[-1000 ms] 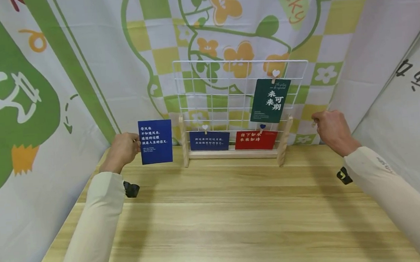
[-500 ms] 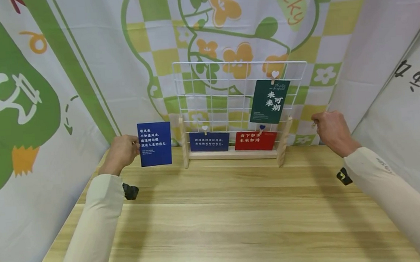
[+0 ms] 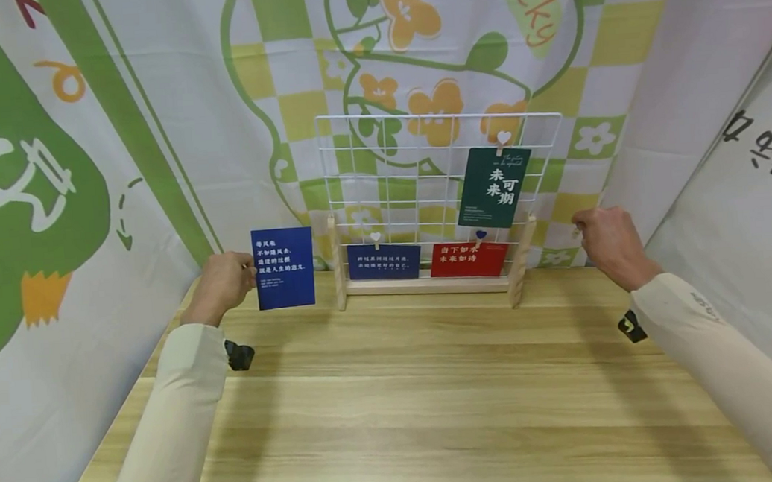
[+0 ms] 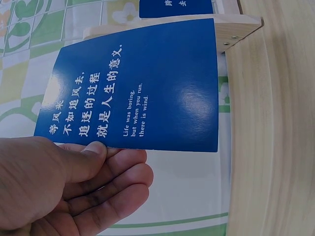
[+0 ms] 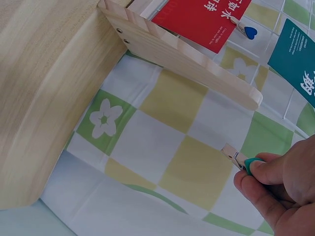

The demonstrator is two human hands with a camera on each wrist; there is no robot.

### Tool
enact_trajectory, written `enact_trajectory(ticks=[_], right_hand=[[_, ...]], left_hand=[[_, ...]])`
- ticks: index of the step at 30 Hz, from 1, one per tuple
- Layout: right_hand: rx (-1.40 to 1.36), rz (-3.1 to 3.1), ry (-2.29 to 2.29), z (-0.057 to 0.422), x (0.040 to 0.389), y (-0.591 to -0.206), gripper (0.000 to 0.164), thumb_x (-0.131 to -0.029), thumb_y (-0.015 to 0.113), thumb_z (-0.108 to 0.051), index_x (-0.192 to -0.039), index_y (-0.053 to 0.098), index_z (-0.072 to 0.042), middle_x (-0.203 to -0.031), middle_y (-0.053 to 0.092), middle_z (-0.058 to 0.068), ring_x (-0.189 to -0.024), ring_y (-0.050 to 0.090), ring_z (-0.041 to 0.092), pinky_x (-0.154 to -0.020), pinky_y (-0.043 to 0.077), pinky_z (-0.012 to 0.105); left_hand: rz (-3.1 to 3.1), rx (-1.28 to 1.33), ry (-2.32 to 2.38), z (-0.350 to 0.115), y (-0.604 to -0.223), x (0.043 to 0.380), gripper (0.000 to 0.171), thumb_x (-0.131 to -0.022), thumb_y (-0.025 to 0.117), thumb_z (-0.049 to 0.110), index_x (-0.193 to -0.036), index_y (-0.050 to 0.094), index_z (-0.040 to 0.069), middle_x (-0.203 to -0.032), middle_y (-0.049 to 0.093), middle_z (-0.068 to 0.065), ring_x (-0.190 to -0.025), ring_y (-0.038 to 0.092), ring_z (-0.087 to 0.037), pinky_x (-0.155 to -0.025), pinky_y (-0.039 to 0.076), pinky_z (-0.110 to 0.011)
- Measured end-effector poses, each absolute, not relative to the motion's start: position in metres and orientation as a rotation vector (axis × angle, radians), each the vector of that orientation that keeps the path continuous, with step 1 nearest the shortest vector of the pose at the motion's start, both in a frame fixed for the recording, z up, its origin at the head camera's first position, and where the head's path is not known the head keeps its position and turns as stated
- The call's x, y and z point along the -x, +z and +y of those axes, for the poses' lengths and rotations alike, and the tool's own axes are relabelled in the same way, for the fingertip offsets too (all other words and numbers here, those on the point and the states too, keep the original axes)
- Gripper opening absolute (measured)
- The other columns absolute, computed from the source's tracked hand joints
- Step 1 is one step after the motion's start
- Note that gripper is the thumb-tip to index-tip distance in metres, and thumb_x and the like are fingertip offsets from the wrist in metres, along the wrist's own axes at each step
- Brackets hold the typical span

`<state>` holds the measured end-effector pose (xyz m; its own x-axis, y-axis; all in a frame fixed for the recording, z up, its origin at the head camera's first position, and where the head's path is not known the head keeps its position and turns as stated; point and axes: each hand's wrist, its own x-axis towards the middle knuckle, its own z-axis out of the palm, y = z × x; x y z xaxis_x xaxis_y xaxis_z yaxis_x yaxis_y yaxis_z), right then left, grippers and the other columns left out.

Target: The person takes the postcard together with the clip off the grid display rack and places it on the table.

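My left hand [image 3: 222, 284] pinches a blue postcard [image 3: 284, 269] by its edge, left of a white wire grid rack [image 3: 387, 168]. In the left wrist view the thumb lies on the card's printed face, with the fingers behind it. Right of the rack, my right hand [image 3: 611, 244] holds a small wooden clothespin [image 5: 235, 156] with a green decoration between thumb and fingers. On the rack hang a green card [image 3: 495, 187] at upper right, a red card [image 3: 469, 259] at lower right and a blue card [image 3: 384, 262] at lower left, each under a heart-topped clip.
The rack's wooden base [image 3: 429, 285] stands at the back of the wooden table [image 3: 398, 412]. Close behind it hangs a green and yellow patterned curtain [image 3: 290, 76]. White printed fabric [image 3: 746, 193] borders the right side, and similar fabric the left.
Both hands stay nearly still, keeping hold of the postcard and the clothespin. The whole head view has shifted very slightly; the cards on the rack are unchanged.
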<state>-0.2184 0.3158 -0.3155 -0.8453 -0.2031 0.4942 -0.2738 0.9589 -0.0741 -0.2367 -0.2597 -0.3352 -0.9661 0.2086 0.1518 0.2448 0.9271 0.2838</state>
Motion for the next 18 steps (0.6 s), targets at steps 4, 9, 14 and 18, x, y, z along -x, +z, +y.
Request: enact_trajectory(ticks=[4,9,14,18], right_hand=[[-0.342,-2.617,0.2,0.3168,0.2175,-0.3176,0.03,-0.08,0.042,0.013,-0.094,0.068,0.007,-0.082,0.068,0.026,-0.068,0.065,0.042,-0.059,0.052,0.049],[-0.339,-2.619,0.205,0.3182,0.217,-0.3197,0.03,-0.081,0.041,0.012,-0.094,0.068,0.008,-0.082,0.068,0.026,-0.068,0.065,0.042,-0.058,0.052,0.049],[-0.335,-2.612,0.197,0.3194,0.2173,-0.3202,0.029,-0.082,0.041,0.011,-0.094,0.068,0.008,-0.082,0.068,0.026,-0.068,0.065,0.042,-0.059,0.052,0.049],[-0.332,-2.629,0.202,0.3198,0.2166,-0.3204,0.029,-0.082,0.042,0.012,-0.095,0.068,0.008,-0.083,0.068,0.026,-0.069,0.065,0.041,-0.059,0.052,0.049]], left_hand=[[-2.964,0.353,-0.45,-0.2606,-0.3368,0.2372,0.022,-0.091,0.051,0.003,-0.072,0.062,0.003,-0.066,0.066,-0.008,-0.06,0.058,-0.023,-0.057,0.044,-0.034],[-2.945,0.382,-0.423,-0.2619,-0.338,0.2382,0.022,-0.089,0.051,0.001,-0.071,0.062,0.003,-0.064,0.066,-0.007,-0.062,0.059,-0.025,-0.061,0.046,-0.039],[-2.929,0.402,-0.415,-0.2621,-0.3376,0.2384,0.022,-0.088,0.051,-0.001,-0.069,0.062,0.003,-0.063,0.065,-0.007,-0.062,0.059,-0.026,-0.062,0.047,-0.041],[-2.967,0.38,-0.424,-0.2614,-0.3378,0.2376,0.023,-0.091,0.051,0.003,-0.071,0.062,0.003,-0.064,0.065,-0.006,-0.063,0.059,-0.024,-0.061,0.047,-0.038]])
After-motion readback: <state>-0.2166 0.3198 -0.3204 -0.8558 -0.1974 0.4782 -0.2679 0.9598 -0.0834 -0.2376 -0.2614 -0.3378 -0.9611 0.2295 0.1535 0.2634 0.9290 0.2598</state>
